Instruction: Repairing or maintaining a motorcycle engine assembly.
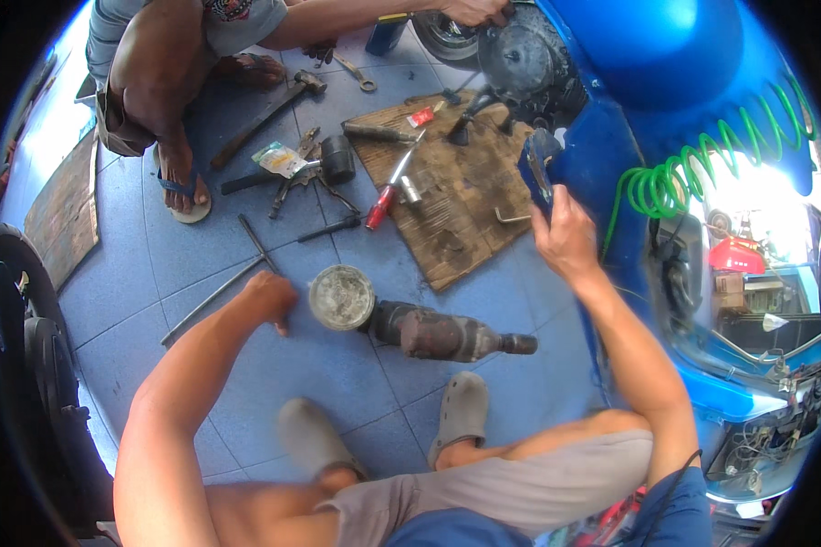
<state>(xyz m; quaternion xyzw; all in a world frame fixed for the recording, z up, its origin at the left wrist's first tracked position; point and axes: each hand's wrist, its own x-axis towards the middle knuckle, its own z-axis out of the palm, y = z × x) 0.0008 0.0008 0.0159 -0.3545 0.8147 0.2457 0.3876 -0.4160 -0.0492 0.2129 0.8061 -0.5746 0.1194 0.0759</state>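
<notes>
My right hand grips a dark blue-and-black object beside the blue scooter body. My left hand has its fingers curled low over the tiles at the end of a T-handle wrench; whether it holds anything is hidden. Between my hands lie a round grimy tin and a dark impact gun. Behind them is an oily wooden board with a red-handled screwdriver and other tools.
A co-worker's leg and hand are at the back, near a hammer, spanner and mallet. A green coiled hose hangs right. Another board and a black tyre sit left.
</notes>
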